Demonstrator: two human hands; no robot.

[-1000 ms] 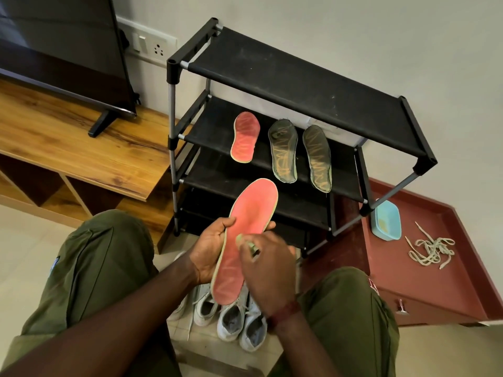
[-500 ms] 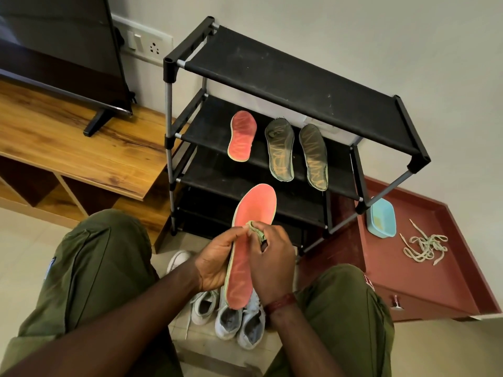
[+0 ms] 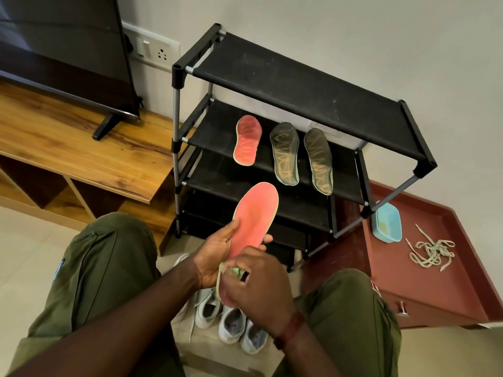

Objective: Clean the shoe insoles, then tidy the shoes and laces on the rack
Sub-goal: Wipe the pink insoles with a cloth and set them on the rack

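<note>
My left hand (image 3: 215, 257) grips a pink insole (image 3: 254, 216) by its left edge, toe end pointing up toward the black shoe rack (image 3: 299, 85). My right hand (image 3: 258, 287) presses a small greenish cleaning pad (image 3: 236, 272) against the insole's lower half and hides the heel. On the rack's second shelf lie another pink insole (image 3: 247, 140) and two dark insoles (image 3: 285, 153), (image 3: 318, 160). Several pale shoes (image 3: 231, 322) stand on the floor between my knees. Loose laces (image 3: 432, 251) lie on the red tray top (image 3: 424, 289).
A light blue tub (image 3: 388, 223) sits on the red cabinet beside the rack's right leg. A wooden TV bench (image 3: 68, 142) with a television (image 3: 60, 44) stands to the left. My knees in green trousers (image 3: 109, 257) flank the shoes.
My right hand with the pad has slid down the insole from its middle toward the heel. The insole's upper half shows more.
</note>
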